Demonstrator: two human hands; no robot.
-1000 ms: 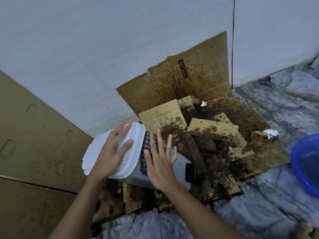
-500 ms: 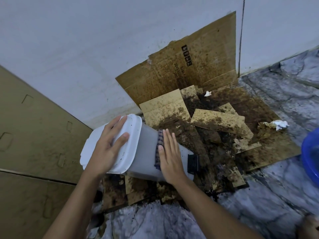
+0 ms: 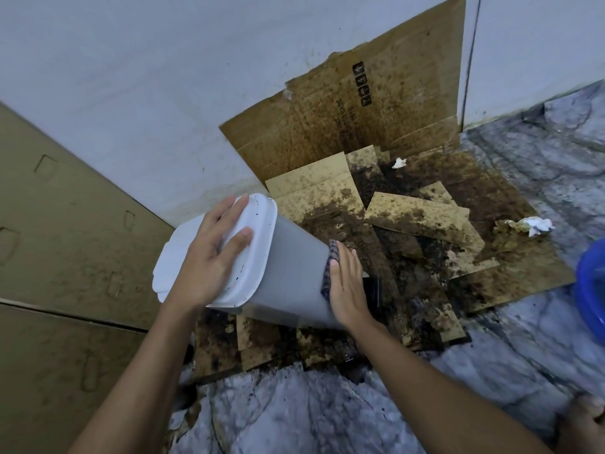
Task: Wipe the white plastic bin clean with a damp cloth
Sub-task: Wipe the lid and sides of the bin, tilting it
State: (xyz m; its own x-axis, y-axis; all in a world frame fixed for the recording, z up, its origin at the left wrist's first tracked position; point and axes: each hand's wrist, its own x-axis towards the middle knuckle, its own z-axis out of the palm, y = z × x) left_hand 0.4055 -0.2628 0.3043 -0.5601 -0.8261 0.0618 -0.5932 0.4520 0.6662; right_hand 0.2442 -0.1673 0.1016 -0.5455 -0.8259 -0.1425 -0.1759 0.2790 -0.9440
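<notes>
Both bare forearms reach forward from the lower edge of the view. The left hand lies flat on the lid of the white plastic bin, fingers straight and spread, thumb held apart from them. The right hand lies palm down on the bin's side, fingers straight and close together, pressing a checked cloth whose edge shows along its thumb side.

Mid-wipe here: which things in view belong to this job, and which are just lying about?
Job: white bin, checked cloth under the right hand, left hand on the lid.
Lying about: stained cardboard, crumpled tissue, blue basin.
</notes>
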